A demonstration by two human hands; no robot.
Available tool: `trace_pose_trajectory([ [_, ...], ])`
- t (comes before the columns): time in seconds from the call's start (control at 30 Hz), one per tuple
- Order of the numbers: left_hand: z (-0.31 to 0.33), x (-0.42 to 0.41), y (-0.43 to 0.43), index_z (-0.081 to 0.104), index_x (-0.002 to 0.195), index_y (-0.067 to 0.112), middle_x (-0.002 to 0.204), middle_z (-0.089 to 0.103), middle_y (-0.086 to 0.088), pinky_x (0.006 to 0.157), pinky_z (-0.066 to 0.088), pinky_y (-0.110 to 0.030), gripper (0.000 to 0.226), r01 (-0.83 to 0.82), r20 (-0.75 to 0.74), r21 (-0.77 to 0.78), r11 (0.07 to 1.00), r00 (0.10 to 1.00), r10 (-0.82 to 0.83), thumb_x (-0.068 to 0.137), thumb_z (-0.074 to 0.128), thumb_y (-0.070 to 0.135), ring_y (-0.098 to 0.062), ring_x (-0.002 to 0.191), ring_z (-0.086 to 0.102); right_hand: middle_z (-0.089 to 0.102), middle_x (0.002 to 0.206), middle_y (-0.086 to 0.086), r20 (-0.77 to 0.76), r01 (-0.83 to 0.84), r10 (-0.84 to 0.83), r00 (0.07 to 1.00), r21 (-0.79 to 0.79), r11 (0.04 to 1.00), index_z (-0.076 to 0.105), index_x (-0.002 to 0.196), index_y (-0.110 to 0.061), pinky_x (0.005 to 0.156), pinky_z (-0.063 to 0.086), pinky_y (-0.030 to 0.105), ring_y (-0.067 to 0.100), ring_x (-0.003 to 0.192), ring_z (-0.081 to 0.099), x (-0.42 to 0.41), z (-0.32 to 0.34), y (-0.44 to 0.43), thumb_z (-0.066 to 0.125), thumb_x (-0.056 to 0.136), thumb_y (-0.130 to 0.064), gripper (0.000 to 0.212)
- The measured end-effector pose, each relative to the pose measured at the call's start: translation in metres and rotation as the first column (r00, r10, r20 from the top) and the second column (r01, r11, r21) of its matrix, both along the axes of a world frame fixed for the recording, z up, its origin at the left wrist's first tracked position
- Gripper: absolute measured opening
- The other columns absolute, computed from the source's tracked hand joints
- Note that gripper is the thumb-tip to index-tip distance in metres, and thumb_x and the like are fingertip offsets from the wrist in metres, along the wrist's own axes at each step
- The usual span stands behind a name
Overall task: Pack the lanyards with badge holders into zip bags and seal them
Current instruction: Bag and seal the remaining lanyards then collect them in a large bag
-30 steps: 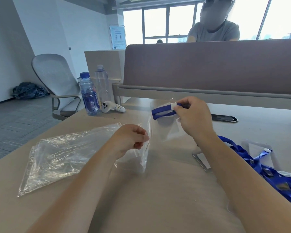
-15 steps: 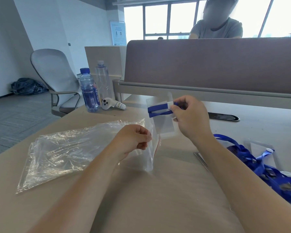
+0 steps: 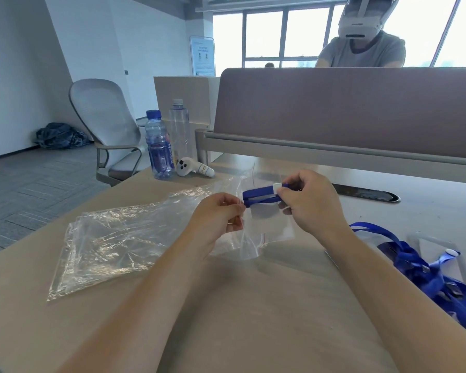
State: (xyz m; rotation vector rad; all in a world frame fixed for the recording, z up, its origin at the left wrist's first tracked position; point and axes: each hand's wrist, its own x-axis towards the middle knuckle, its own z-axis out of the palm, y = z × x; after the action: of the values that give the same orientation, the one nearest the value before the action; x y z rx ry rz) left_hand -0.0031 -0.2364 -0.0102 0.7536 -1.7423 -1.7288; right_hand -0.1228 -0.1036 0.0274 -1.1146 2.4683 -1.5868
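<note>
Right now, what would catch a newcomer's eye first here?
The folded blue lanyard, gripped by the right hand at mid-desk, stands out first, with the left hand pinching a clear zip bag beside it. A tangle of blue lanyards lies at the right, crinkled clear bags at the left.

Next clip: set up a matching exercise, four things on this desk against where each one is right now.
Things
1. folded blue lanyard with white band
2. small clear zip bag with red seal line
3. blue-capped plastic water bottle
4. white handheld controller

Places
A. lying down beside the water bottle
B. pinched by the left hand
C. standing upright, far left
D. gripped by the right hand

Pairs: 1-D, 2-B, 3-C, 4-A
</note>
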Motion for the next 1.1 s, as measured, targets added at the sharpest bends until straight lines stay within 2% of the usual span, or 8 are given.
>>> trace_pose_trajectory([
  [0.2, -0.002, -0.003, 0.0, 0.062, 0.086, 0.005, 0.066, 0.061, -0.008, 0.075, 0.058, -0.042, 0.008, -0.059, -0.015, -0.021, 0.998, 0.998, 0.059, 0.092, 0.059, 0.0, -0.024, 0.061, 0.059, 0.068, 0.08, -0.001, 0.035, -0.019, 0.018, 0.999, 0.024, 1.0, 0.057, 0.082, -0.022, 0.062, 0.058, 0.027, 0.013, 0.065, 0.068, 0.001, 0.001, 0.001, 0.062, 0.092, -0.014, 0.014],
  [0.27, -0.003, -0.003, -0.001, 0.062, 0.084, 0.004, 0.062, 0.062, -0.005, 0.073, 0.059, -0.041, 0.011, -0.085, -0.017, -0.02, 0.996, 0.996, 0.085, 0.093, 0.057, 0.001, -0.022, 0.057, 0.059, 0.068, 0.082, 0.0, 0.043, -0.041, 0.039, 0.998, 0.042, 0.998, 0.057, 0.085, -0.02, 0.059, 0.056, 0.023, 0.013, 0.066, 0.068, 0.002, 0.002, 0.001, 0.062, 0.093, -0.014, 0.011],
  [0.4, -0.005, -0.004, -0.003, 0.061, 0.082, 0.004, 0.061, 0.061, -0.008, 0.073, 0.06, -0.043, 0.013, -0.12, -0.014, -0.018, 0.993, 0.993, 0.12, 0.094, 0.056, 0.002, -0.023, 0.054, 0.059, 0.069, 0.083, 0.004, 0.058, -0.081, 0.077, 0.995, 0.073, 0.994, 0.059, 0.089, -0.015, 0.064, 0.06, 0.031, 0.017, 0.068, 0.07, 0.005, 0.003, 0.001, 0.063, 0.092, -0.012, 0.005],
  [0.53, -0.006, -0.005, -0.004, 0.059, 0.083, 0.003, 0.064, 0.056, -0.011, 0.072, 0.061, -0.046, 0.01, -0.146, -0.037, -0.004, 0.989, 0.989, 0.146, 0.091, 0.054, -0.001, -0.024, 0.052, 0.059, 0.069, 0.082, 0.005, 0.06, -0.072, 0.067, 0.996, 0.089, 0.993, 0.06, 0.092, -0.012, 0.06, 0.059, 0.028, 0.016, 0.065, 0.07, 0.005, 0.004, 0.0, 0.063, 0.092, -0.012, 0.002],
  [0.7, -0.005, -0.006, -0.003, 0.06, 0.086, 0.004, 0.074, 0.058, -0.014, 0.072, 0.062, -0.05, 0.007, -0.169, -0.048, -0.03, 0.985, 0.985, 0.167, 0.091, 0.057, 0.001, -0.026, 0.063, 0.06, 0.068, 0.079, 0.006, 0.108, -0.069, 0.058, 0.992, 0.104, 0.992, 0.058, 0.082, -0.015, 0.068, 0.062, 0.039, 0.02, 0.064, 0.072, 0.004, 0.004, 0.0, 0.063, 0.09, -0.01, 0.01],
  [0.9, 0.001, -0.002, 0.004, 0.062, 0.086, 0.004, 0.074, 0.06, -0.012, 0.072, 0.062, -0.052, 0.006, -0.07, -0.051, -0.089, 0.994, 0.997, 0.066, 0.092, 0.06, 0.002, -0.024, 0.065, 0.06, 0.067, 0.081, 0.007, 0.11, -0.042, 0.029, 0.994, 0.117, 0.992, 0.057, 0.078, -0.017, 0.068, 0.061, 0.038, 0.022, 0.065, 0.07, 0.002, 0.002, 0.001, 0.063, 0.089, -0.008, 0.016],
  [0.97, 0.002, -0.002, 0.008, 0.063, 0.086, 0.004, 0.075, 0.06, -0.012, 0.069, 0.062, -0.049, 0.007, -0.036, -0.045, -0.123, 0.992, 0.999, 0.031, 0.092, 0.061, 0.002, -0.024, 0.067, 0.06, 0.067, 0.082, 0.005, 0.091, -0.047, 0.035, 0.995, 0.127, 0.991, 0.057, 0.079, -0.019, 0.067, 0.06, 0.033, 0.02, 0.067, 0.069, 0.001, 0.001, 0.0, 0.064, 0.09, -0.009, 0.016],
  [1.1, 0.002, -0.004, 0.011, 0.067, 0.086, 0.006, 0.09, 0.065, -0.007, 0.064, 0.061, -0.033, 0.007, -0.041, 0.012, -0.258, 0.965, 0.999, 0.046, 0.091, 0.062, 0.007, -0.02, 0.075, 0.063, 0.067, 0.081, 0.002, 0.032, -0.057, 0.053, 0.998, 0.149, 0.987, 0.059, 0.083, -0.019, 0.064, 0.06, 0.03, 0.015, 0.064, 0.068, 0.001, -0.001, -0.001, 0.065, 0.091, -0.012, 0.012],
])
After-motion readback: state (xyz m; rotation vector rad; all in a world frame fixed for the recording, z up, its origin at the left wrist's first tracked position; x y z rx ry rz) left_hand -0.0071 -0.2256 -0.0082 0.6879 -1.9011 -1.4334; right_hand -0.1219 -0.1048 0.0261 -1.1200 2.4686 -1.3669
